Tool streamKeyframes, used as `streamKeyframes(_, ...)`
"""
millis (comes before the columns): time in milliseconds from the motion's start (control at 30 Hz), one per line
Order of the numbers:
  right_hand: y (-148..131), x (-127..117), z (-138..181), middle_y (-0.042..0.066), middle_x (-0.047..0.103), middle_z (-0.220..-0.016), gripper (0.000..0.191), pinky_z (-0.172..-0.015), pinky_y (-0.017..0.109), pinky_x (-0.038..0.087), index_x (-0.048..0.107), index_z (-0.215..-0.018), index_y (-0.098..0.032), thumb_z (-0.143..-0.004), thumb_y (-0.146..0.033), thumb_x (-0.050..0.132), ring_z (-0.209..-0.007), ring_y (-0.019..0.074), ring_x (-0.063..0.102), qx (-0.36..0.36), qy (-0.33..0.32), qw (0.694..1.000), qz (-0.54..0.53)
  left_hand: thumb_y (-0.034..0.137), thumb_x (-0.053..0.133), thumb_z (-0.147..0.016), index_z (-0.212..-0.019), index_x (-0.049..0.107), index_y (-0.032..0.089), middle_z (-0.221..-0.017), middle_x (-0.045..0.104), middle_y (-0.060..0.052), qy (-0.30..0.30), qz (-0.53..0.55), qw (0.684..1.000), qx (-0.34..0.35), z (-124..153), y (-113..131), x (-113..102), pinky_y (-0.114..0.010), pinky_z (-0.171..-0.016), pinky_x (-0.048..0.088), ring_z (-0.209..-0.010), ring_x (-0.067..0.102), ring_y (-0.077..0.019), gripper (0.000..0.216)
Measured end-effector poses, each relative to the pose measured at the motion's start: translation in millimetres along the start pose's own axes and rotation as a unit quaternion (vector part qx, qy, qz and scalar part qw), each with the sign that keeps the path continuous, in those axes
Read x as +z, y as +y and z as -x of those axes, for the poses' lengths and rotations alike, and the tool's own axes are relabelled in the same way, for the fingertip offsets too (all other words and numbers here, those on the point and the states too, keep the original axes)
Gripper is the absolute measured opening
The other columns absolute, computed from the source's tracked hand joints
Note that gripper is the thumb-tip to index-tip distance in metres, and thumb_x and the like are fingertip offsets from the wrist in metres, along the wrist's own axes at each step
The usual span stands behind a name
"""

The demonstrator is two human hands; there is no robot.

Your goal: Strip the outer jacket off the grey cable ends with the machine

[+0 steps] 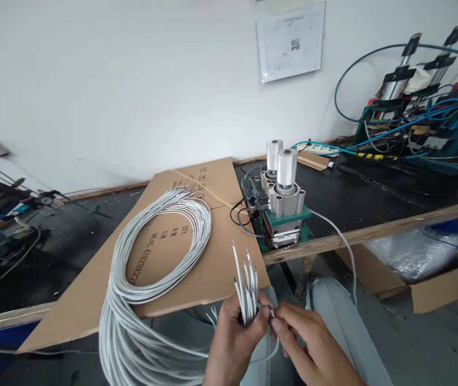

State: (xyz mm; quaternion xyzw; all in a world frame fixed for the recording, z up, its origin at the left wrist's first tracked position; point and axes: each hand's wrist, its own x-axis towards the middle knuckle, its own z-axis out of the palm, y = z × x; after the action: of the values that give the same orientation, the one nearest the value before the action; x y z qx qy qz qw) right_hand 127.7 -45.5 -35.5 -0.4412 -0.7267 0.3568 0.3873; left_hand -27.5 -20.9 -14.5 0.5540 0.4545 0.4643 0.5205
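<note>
My left hand (233, 335) is closed round a bunch of white cable ends (246, 279) that stick up from my fist, their tips stripped to coloured cores. My right hand (307, 340) pinches one thin white cable (273, 313) beside that bunch, its fingertips touching my left hand. The cables run back to a large coil of white cables (152, 268) that lies on a cardboard sheet (197, 268) and hangs over the table's front edge. A small pneumatic machine (283, 206) with two silver cylinders stands just right of the cardboard.
The black worktable (374, 203) has a wooden front edge. More machines with blue hoses (426, 107) fill the far right. A cardboard box (426, 273) with a plastic bag sits on the floor at right. Tools and cables clutter the left end (7, 225).
</note>
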Motion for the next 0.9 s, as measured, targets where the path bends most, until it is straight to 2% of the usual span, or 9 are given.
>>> streamKeyframes(233,1.2,3.9,1.2,-0.003,0.055,-0.066,0.031,-0.054,0.024,0.039,0.041,-0.073,-0.025,-0.103,-0.02,0.035,-0.056,0.0141,0.057,-0.053,0.002,0.992,0.117,0.02,0.067,-0.073,-0.065,0.06,0.018,-0.061,0.056,0.001,0.008,-0.032,0.999,0.03,0.0,1.7,-0.4,-0.022,-0.053,0.04,-0.055,0.048,-0.0127,0.011)
streamKeyframes(400,-1.0,4.1,5.7,-0.002,0.058,-0.066,0.027,-0.054,0.026,0.04,0.048,-0.076,-0.024,-0.1,-0.016,0.038,-0.053,0.0156,0.058,-0.076,-0.002,0.976,0.205,0.016,0.063,-0.071,-0.068,0.056,0.019,-0.064,0.054,0.002,0.011,-0.034,0.997,0.074,1.8,-6.3,-2.9,-0.022,-0.055,0.04,-0.057,0.047,-0.0125,0.009)
streamKeyframes(500,-4.6,2.7,6.3,-0.001,0.06,-0.069,0.026,-0.057,0.027,0.043,0.051,-0.079,-0.024,-0.1,-0.016,0.039,-0.057,0.0163,0.061,-0.066,-0.017,0.977,0.202,0.015,0.062,-0.071,-0.069,0.053,0.02,-0.066,0.052,0.003,0.002,-0.038,0.996,0.077,3.3,-10.0,-4.1,-0.022,-0.056,0.039,-0.058,0.044,-0.0119,0.01)
streamKeyframes(667,-6.1,-0.3,5.7,-0.003,0.058,-0.069,0.027,-0.056,0.024,0.043,0.044,-0.076,-0.025,-0.102,-0.02,0.04,-0.061,0.0148,0.061,-0.014,-0.037,0.991,0.126,0.013,0.062,-0.071,-0.071,0.052,0.02,-0.068,0.051,0.003,-0.03,-0.017,0.998,0.054,4.3,-10.6,-5.0,-0.022,-0.057,0.039,-0.059,0.045,-0.0121,0.012)
streamKeyframes(900,-6.9,-3.8,5.7,-0.003,0.054,-0.069,0.028,-0.059,0.024,0.044,0.041,-0.076,-0.025,-0.103,-0.022,0.038,-0.062,0.0146,0.06,-0.014,-0.043,0.993,0.112,0.018,0.063,-0.077,-0.072,0.057,0.018,-0.068,0.053,0.001,-0.05,-0.029,0.998,0.021,6.6,-10.8,-8.8,-0.023,-0.058,0.04,-0.062,0.047,-0.0133,0.008)
